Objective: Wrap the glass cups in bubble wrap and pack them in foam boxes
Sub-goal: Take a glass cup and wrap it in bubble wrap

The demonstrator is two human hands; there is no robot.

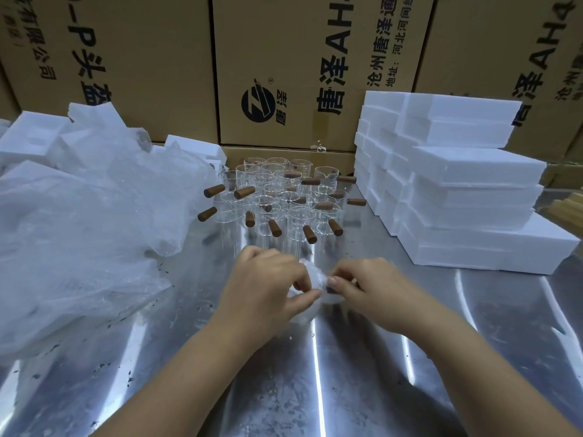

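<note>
Left hand (265, 285) and right hand (369, 288) seen at counter (315, 389) middle, wrapped cup (315, 280) pinched between curled fingers of both (glass mostly hidden by wrap). Bare cups (277, 197) clustered just behind, toward back edge. Wrap pile (79, 216) heaped at left edge. Foam boxes (457, 190) stacked at right edge. Cartons (284, 74) lined behind.

Bright light is cast from above. Long white streaks of glare are seen on the metal table (410, 389). The cardboard boxes (151, 74) are bent out of shape near the edges.
</note>
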